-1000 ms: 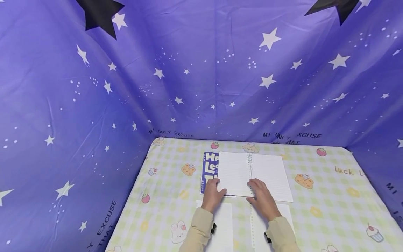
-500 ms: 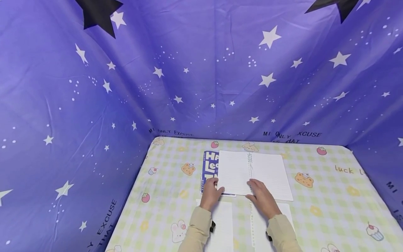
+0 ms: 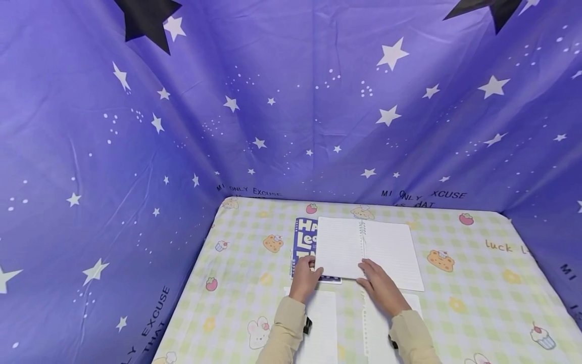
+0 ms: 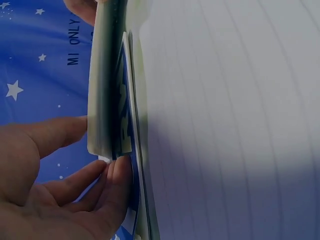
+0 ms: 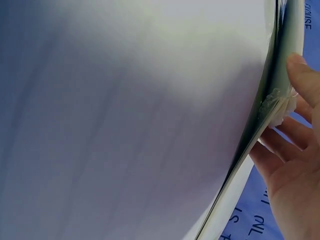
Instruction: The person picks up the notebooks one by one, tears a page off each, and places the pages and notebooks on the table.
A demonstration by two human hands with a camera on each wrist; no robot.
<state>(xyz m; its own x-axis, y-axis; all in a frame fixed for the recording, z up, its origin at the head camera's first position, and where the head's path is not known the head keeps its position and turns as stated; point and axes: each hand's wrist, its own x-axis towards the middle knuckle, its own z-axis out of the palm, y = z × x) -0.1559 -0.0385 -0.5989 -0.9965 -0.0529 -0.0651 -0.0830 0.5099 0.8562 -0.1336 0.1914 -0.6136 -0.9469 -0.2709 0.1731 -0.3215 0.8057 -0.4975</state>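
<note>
A ring-bound notebook lies open with lined white pages up. My left hand pinches the near left corner of its left half, thumb on the page side and fingers beneath. That half's near edge is raised over a blue-covered book with large white letters, mostly hidden under it. My right hand holds the notebook at the near end of its spine. The right wrist view shows its thumb on the page edges beside the clear binding rings, with the other fingers under them.
Two loose lined sheets with punched edges lie nearer me: a left sheet and a right sheet, both partly under my forearms. A checked cloth covers the table. Purple star-print curtains stand around its far and side edges.
The near edge of the notebook's left half has risen slightly, showing more of the blue cover's lower edge. My left hand moved up a little with it; my right hand stays at the spine.
</note>
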